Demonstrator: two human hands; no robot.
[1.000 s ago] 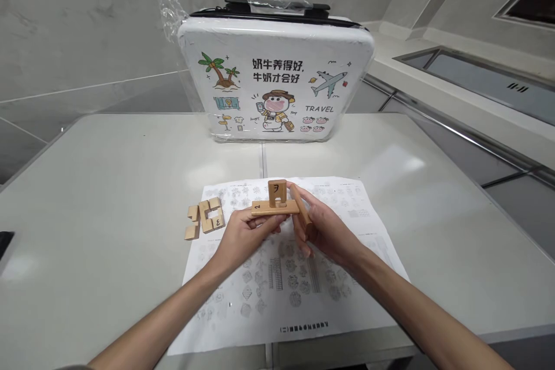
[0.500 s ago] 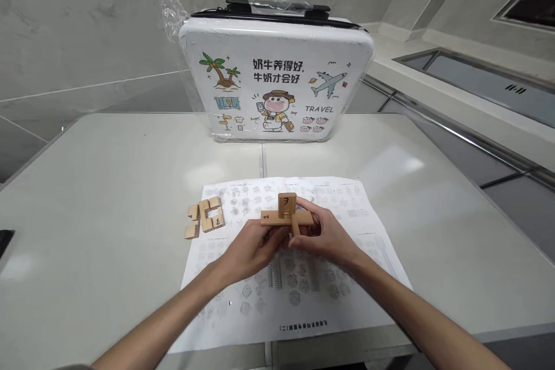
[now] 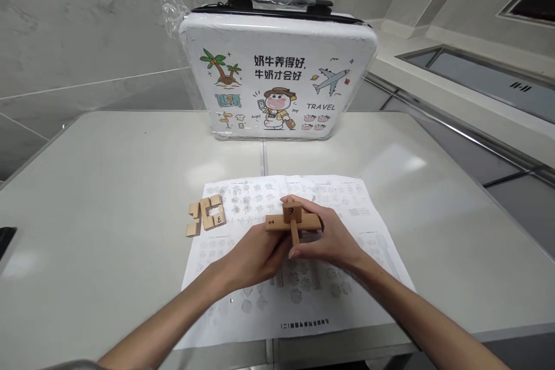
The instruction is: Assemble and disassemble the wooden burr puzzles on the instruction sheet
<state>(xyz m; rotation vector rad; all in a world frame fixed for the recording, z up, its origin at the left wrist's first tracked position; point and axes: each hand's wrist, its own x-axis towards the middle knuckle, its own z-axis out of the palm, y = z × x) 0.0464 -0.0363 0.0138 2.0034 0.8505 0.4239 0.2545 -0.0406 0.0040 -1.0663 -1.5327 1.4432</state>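
Observation:
Several wooden puzzle pieces (image 3: 277, 223), crossed and joined together, are held up above the paper between my two hands. One bar bears a "2" at its left end, and an upright block carries another mark. My left hand (image 3: 255, 254) is closed on the joined pieces from the left and below, its fingertips hidden behind them. On the other side, my right hand (image 3: 329, 234) grips them, its thumb at the near end of a narrow bar and its fingers around the far side. Lying to the left are loose wooden pieces (image 3: 207, 217), one marked "3".
A printed sheet (image 3: 342, 306) with small diagrams lies beneath my hands on the pale table (image 3: 95, 196). Behind it stands a white case (image 3: 243, 40) in clear plastic, with cartoon prints. At the left edge is a dark object (image 3: 5, 238).
The joined pieces have tilted and shifted slightly to the right, so the marked block looks shorter. Both hands keep hold of them. The loose pieces stay put.

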